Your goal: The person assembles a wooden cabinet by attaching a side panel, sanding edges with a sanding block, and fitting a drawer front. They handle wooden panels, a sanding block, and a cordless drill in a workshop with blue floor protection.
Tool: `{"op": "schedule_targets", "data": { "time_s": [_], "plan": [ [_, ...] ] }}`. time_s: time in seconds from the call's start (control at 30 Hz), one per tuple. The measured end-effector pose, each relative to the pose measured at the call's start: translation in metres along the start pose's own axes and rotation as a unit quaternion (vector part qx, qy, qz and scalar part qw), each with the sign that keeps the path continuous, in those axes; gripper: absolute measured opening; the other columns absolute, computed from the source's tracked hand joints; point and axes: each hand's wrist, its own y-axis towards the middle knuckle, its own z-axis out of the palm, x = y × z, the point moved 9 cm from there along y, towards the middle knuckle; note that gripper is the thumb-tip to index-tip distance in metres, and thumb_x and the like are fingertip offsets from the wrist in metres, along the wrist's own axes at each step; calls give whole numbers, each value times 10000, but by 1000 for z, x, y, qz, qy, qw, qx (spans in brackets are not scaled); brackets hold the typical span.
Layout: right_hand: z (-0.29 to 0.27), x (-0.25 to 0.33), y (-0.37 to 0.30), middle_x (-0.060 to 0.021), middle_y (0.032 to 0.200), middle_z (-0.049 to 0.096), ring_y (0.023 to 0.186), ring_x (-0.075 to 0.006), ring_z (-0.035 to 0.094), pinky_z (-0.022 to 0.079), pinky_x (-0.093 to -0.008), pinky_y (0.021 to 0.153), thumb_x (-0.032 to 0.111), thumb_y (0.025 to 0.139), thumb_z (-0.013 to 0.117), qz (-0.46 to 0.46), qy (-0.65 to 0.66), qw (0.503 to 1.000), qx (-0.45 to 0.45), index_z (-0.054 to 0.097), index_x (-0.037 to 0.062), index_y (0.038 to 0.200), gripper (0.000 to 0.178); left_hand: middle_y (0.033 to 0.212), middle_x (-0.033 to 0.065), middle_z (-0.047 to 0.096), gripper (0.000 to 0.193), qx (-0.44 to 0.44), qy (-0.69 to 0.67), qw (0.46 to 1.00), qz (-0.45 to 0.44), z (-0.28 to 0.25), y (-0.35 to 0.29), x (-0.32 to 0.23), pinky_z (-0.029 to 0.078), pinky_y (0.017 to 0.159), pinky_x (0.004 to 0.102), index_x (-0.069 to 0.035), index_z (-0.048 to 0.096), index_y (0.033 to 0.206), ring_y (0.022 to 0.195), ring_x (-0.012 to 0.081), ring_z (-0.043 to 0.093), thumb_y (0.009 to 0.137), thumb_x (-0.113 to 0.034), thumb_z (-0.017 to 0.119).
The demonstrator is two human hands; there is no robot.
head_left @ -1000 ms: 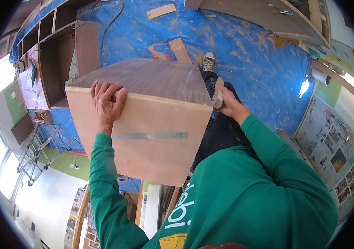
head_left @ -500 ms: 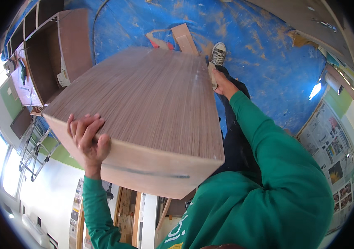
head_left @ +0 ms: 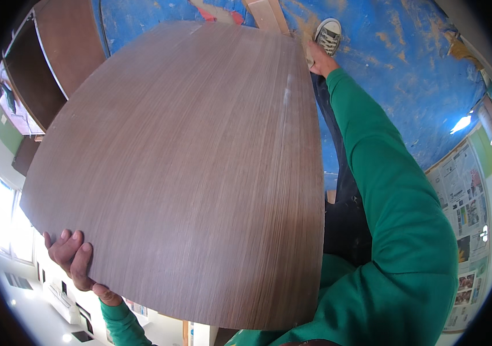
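Nearest, the left grip (head_left: 73, 258) curled its fingers over the near-left edge of the large wood-grained panel (head_left: 188, 173) lying between both hands; loosened, it might have let the panel tip. Farther off, the right grip (head_left: 321, 59) pinched a tan block (head_left: 309, 56) by the far-right corner, where slipping could have scraped knuckles.

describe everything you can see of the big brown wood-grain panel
The big brown wood-grain panel fills the middle of the view, its wide face toward the camera. It looks like wood or veneer, with fine streaks running roughly top to bottom and pale marks near the right edge. Its outline bows, probably from the lens. The left hand rests on the lower left edge. The right hand, with a tan block, is at its upper right corner; contact there is unclear.
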Motion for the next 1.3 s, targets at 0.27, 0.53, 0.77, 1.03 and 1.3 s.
{"op": "schedule_targets", "data": {
  "time_s": [0.27, 0.53, 0.77, 1.03, 1.3],
  "plan": [
    [3, -21, -10, -99, 1386, 624, 1217, -265, 647, 535, -491, 1018, 367, 1134, 306, 22, 65, 996, 61, 516, 89, 1424, 453, 1121, 82, 655, 667, 18, 5, 1000, 8, 0, 8, -8, 240, 1209, 686, -144, 666, 1112, 1188, 295, 578, 1021, -630, 219],
    [24, -30, -127, -142, 1388, 608, 1244, -307, 634, 536, -536, 1033, 289, 1139, 285, 9, 83, 994, 71, 474, 55, 1456, 436, 925, 97, 683, 680, -93, -33, 995, 24, 7, 8, -9, 319, 1174, 613, -108, 730, 909, 1000, 300, 636, 1023, -630, 310],
    [20, -51, -182, -139, 1374, 606, 1222, -308, 634, 545, -547, 977, 350, 1129, 363, 1, 106, 992, 66, 458, 53, 1466, 460, 929, 95, 687, 730, -84, -30, 996, 3, 4, 19, -17, 313, 1184, 592, -95, 740, 900, 990, 303, 642, 1008, -699, 344],
    [46, -48, -315, -121, 1363, 612, 1222, -272, 634, 530, -451, 1019, 356, 1114, 396, 12, 115, 993, 15, 485, 30, 1442, 471, 1031, 53, 679, 720, -34, -18, 999, 32, 4, 5, 3, 275, 1208, 635, -160, 703, 988, 1145, 273, 596, 1024, -713, 244],
    [75, -61, -462, -110, 1371, 612, 1221, -208, 631, 533, -403, 1009, 417, 1110, 418, 55, 103, 993, 24, 485, 23, 1466, 535, 1037, 43, 681, 712, -43, -21, 998, 44, 7, 7, 2, 268, 1221, 634, -167, 703, 997, 1157, 256, 592, 1033, -697, 228]
  ]
}}
